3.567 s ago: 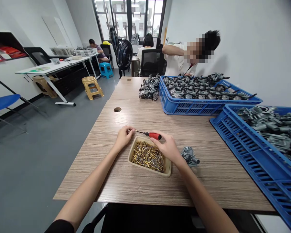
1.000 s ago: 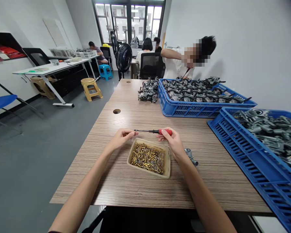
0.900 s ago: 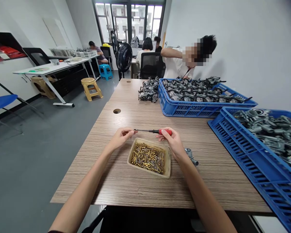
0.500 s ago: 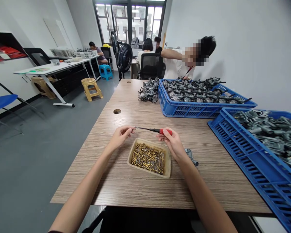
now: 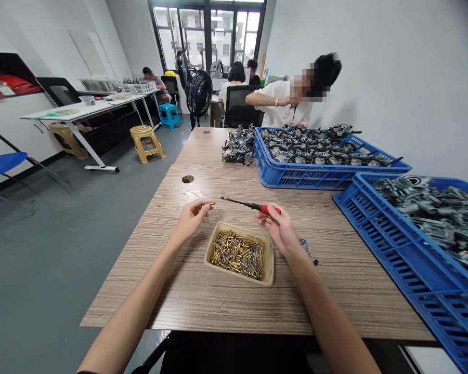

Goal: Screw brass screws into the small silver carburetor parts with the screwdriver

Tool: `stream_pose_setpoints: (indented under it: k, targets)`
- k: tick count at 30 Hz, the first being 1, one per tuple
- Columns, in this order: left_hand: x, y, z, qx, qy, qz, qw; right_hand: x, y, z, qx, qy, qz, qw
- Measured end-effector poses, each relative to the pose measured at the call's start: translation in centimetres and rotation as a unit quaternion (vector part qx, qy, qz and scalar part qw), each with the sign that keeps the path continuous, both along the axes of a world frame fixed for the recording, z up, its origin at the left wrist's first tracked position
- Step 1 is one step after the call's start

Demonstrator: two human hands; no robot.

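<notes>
My left hand (image 5: 194, 215) is closed in a pinch on a small brass pin (image 5: 212, 203), its end pointing right. In my right hand (image 5: 277, 222) is a screwdriver (image 5: 253, 206) with a red and black handle; its dark shaft points left. The tip is a little apart from the pin. Below both hands a cream plastic tub (image 5: 270, 264) holds many brass pins (image 5: 237, 254) like it. A grey metal carburetor body (image 5: 304, 244) lies on the table, partly hidden behind my right wrist.
On the right stand a blue crate (image 5: 398, 262) of grey metal castings and another blue crate (image 5: 296, 174) of assembled carburetors. More carburetors (image 5: 239, 145) are heaped beside it on the wooden table (image 5: 156, 275). A co-worker in white (image 5: 273, 106) sits at the far end.
The screwdriver tip has drawn away from the pin and risen, with my right hand shifting slightly right. My left hand keeps its pinch. The co-worker's arm has lowered.
</notes>
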State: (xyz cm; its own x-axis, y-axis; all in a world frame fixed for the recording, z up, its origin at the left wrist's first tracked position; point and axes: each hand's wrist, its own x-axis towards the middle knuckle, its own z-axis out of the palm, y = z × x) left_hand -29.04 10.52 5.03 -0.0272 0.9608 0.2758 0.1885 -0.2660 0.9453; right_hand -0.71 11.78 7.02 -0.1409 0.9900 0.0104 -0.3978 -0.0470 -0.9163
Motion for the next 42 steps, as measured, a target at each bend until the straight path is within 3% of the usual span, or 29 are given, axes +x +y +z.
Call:
stream_pose_setpoints:
  k: [5,11,21,32,42]
  targets:
    - [0.1,-0.4,0.6,0.027,0.005,0.025,0.999,-0.4,-0.5,0.2,0.032,-0.057,0.011,0.998]
    - [0.6,-0.5,0.4,-0.007,0.001,0.003,1.0,-0.7,-0.4,0.0,0.044,-0.086,0.006,0.995]
    - [0.9,-0.6,0.3,-0.012,-0.005,0.018,1.0,-0.7,-0.4,-0.1,0.06,-0.107,0.013,0.992]
    - [1.3,-0.4,0.1,-0.063,-0.076,0.013,0.995,-0.9,-0.7,0.1,0.091,-0.137,0.031,0.986]
    - [2.4,-0.6,-0.2,-0.111,-0.13,-0.044,0.984,-0.9,-1.1,0.6,0.122,-0.19,0.114,0.968]
